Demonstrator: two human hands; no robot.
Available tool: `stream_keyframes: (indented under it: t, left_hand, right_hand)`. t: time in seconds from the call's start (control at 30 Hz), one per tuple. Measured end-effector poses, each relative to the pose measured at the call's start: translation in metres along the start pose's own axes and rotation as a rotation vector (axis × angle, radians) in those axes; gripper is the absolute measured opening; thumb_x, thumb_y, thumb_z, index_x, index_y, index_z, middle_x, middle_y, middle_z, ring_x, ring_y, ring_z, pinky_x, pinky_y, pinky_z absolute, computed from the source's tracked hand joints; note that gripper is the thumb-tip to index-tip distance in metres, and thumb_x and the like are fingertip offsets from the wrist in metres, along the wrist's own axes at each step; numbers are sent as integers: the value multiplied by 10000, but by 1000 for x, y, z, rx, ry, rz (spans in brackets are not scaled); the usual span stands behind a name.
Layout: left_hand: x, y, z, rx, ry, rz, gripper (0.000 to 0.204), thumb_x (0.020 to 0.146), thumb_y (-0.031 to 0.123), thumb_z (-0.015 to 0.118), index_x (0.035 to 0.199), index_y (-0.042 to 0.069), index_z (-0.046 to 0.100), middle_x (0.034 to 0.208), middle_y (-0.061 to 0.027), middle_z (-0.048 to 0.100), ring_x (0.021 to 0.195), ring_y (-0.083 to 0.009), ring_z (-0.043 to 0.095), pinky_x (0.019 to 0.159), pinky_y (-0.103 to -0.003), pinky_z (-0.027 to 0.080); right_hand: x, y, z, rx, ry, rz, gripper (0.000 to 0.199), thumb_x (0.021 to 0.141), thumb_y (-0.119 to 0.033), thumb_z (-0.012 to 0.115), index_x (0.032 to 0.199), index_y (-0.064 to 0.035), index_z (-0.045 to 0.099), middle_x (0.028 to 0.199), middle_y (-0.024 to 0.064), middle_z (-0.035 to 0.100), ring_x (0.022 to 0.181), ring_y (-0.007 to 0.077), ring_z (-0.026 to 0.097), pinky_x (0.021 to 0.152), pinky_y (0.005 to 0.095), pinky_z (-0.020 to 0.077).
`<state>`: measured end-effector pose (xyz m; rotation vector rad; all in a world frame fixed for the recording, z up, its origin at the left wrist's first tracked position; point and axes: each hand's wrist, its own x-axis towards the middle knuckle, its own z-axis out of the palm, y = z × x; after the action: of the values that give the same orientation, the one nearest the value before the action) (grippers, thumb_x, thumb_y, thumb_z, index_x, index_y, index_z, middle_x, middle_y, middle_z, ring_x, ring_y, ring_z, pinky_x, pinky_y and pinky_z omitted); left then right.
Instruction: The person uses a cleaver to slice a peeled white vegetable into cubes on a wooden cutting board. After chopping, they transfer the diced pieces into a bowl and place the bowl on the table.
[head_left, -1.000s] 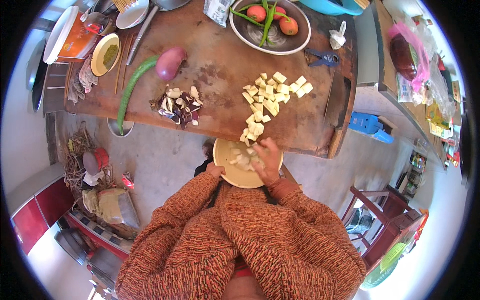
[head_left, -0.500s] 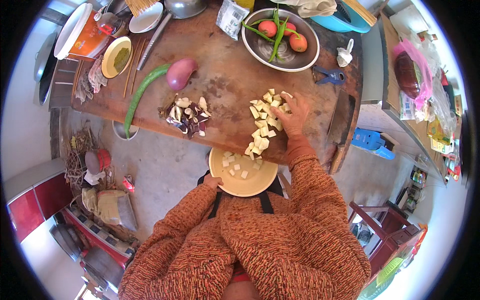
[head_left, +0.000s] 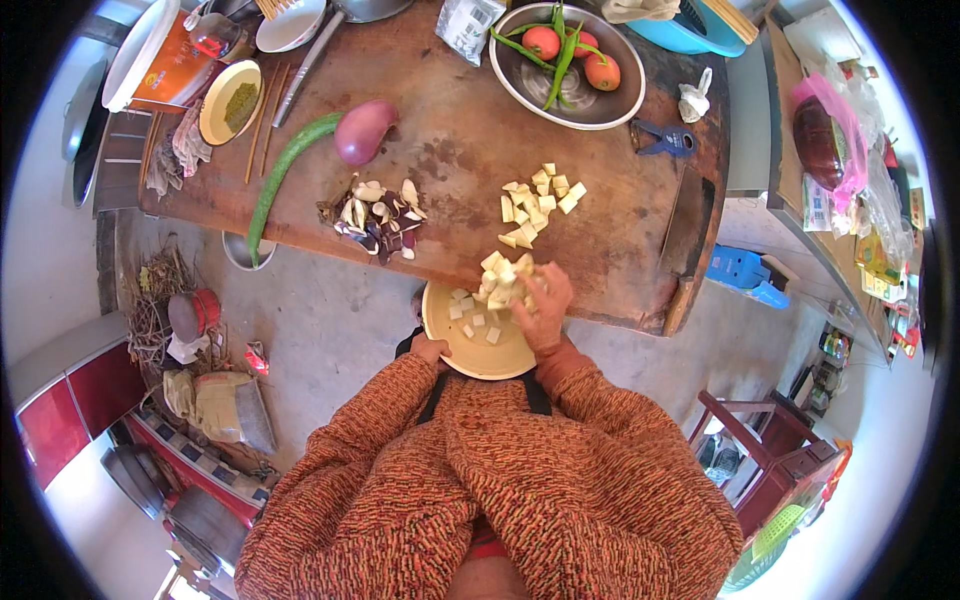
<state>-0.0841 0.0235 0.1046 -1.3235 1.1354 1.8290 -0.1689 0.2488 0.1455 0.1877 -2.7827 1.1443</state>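
Closest to the body, the left hand (head_left: 432,350) grips the near rim of a shallow yellow bowl (head_left: 470,352) and holds it just below the table edge. A few pale cubes already lie in it. The right hand (head_left: 540,305) is cupped at that edge, fingers curled around a heap of the same cut cubes (head_left: 503,278), which sit half on the wood and half over the bowl.

These cubes look light, firm and slightly damp, so I would judge them easy to scatter or drop. They are best taken with a scooping palm from behind rather than pinched. The bowl looks thin and smooth, probably plastic or enamel, and a grip on its rim seems secure enough.

Further out on the worn, stained wooden table (head_left: 640,240) lies a second loose cluster of cubes (head_left: 540,195), well apart from the hand. To the left is a pile of purple and white peelings (head_left: 375,212). Beyond those are a glossy purple eggplant (head_left: 363,132) and a long green gourd (head_left: 285,170). At the far edge sits a round metal dish (head_left: 590,105) holding 2 or 3 tomatoes and green chillies.
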Motion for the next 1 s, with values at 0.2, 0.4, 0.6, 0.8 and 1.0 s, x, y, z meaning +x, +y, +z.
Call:
stream_keyframes:
  t: [0.2,0.4,0.6,0.8,1.0]
  left_hand:
    - [-13,12,0,200,41,-2,419,668,-84,550,1084,-45,590,904,-161,644,773,-305,662,601,-425,551]
    - [1,-5,-13,106,39,35,466,636,-116,526,1098,-77,572,906,-189,642,781,-337,669,658,-455,583]
    - [6,-10,-22,156,23,42,463,652,-115,509,1109,-79,574,913,-189,646,770,-327,672,647,-429,582]
    - [4,-10,-20,58,-62,63,565,631,-102,506,1192,-54,555,1005,-184,655,860,-334,670,713,-464,581]
    - [-8,-1,-14,36,-40,41,549,635,-108,516,1178,-42,570,995,-190,651,858,-348,672,690,-462,578]
  right_hand:
    - [-31,-11,-2,219,-189,-147,440,758,-313,637,1171,-162,661,1336,141,443,1329,380,332,1103,507,236]
    - [118,44,-13,32,123,-109,519,774,-304,666,1257,-127,597,1407,188,397,1309,427,336,1090,519,251]
    - [168,45,3,-135,-200,-395,452,774,-352,680,1202,-212,634,1341,97,519,1308,359,387,1095,519,266]
    - [107,32,10,-47,-283,-453,397,776,-274,662,1171,-234,642,1302,73,551,1290,346,412,1084,549,285]
    - [5,-16,26,-33,-337,-451,381,762,-232,653,1143,-234,661,1368,58,511,1312,344,397,1061,541,293]
